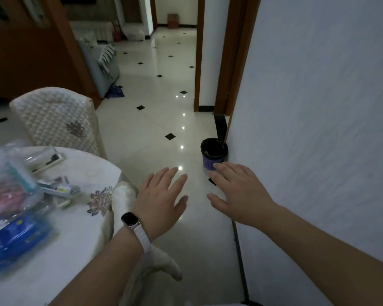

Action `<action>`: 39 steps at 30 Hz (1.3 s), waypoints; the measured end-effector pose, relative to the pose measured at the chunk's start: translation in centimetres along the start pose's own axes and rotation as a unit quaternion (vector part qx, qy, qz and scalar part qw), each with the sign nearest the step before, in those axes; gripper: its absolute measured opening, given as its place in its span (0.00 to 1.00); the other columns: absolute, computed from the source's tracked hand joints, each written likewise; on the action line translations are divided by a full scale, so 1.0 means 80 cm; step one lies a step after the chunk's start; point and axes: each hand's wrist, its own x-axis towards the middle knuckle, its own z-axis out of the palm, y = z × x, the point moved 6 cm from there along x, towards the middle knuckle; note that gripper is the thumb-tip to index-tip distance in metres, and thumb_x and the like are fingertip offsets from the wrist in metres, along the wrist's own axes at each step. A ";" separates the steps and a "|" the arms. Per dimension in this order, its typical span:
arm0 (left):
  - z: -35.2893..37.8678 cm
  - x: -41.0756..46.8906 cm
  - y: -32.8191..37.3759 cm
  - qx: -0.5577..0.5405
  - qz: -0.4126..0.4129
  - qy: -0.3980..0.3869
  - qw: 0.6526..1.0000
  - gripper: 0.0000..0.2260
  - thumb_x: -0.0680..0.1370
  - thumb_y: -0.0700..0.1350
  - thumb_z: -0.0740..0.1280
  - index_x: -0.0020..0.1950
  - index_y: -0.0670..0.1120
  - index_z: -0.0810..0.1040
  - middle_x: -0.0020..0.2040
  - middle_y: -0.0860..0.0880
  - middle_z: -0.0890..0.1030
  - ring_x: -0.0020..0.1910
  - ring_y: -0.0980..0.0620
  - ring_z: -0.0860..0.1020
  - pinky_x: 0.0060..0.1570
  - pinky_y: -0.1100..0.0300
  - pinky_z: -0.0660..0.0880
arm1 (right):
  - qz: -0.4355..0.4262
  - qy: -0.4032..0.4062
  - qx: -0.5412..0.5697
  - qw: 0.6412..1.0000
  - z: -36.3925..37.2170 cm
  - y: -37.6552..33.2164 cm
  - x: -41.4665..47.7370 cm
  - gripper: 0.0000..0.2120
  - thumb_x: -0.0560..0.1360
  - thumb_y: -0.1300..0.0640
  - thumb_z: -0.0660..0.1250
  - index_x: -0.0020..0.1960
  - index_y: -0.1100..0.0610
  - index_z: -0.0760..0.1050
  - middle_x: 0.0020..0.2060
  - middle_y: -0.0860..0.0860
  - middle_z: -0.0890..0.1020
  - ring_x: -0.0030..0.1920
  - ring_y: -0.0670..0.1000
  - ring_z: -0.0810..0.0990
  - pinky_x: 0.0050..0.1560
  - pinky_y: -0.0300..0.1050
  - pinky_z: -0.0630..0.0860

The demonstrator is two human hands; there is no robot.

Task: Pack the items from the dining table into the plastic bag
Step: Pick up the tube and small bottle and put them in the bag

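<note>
The dining table (80, 228) fills the lower left, with a white cloth on it. On it lie a blue packet (16, 239), a pink item inside clear plastic (2, 197), a teal-edged clear pack (20, 175), a small card-backed tool pack (60, 188) and a clear box (44, 157). All are blurred. My left hand (161, 202), with a watch on its wrist, hovers palm down over the floor, right of the table edge. My right hand (237, 193) hovers beside it, fingers spread. Both hold nothing.
A quilted chair back (53, 120) stands behind the table. A second covered chair (128, 204) sits at the table's right edge. A purple bin with a black liner (213, 153) stands by the white wall (318, 129). Glossy tiled floor (155, 102) runs ahead toward a doorway.
</note>
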 end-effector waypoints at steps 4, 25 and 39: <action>0.015 0.041 -0.042 0.019 -0.016 0.010 1.000 0.21 0.76 0.54 0.61 0.65 0.46 0.76 0.65 0.42 0.77 0.63 0.40 0.75 0.59 0.45 0.72 | -0.040 0.002 0.021 0.999 0.030 0.016 0.069 0.25 0.77 0.41 0.59 0.66 0.56 0.75 0.64 0.55 0.77 0.64 0.56 0.74 0.63 0.55 0.70; 0.072 0.252 -0.238 0.129 -0.333 -0.023 0.934 0.21 0.74 0.54 0.64 0.65 0.48 0.76 0.65 0.43 0.77 0.63 0.41 0.75 0.60 0.45 0.72 | -0.290 -0.028 0.156 0.944 0.188 0.097 0.478 0.26 0.74 0.41 0.57 0.62 0.57 0.78 0.62 0.57 0.78 0.62 0.60 0.76 0.62 0.58 0.72; 0.077 0.120 -0.403 0.130 -0.577 -0.011 0.806 0.23 0.75 0.57 0.58 0.65 0.48 0.76 0.65 0.44 0.77 0.63 0.40 0.75 0.59 0.44 0.72 | -0.472 -0.071 0.168 0.862 0.246 -0.106 0.612 0.26 0.73 0.39 0.58 0.61 0.54 0.78 0.60 0.54 0.79 0.60 0.57 0.77 0.61 0.53 0.72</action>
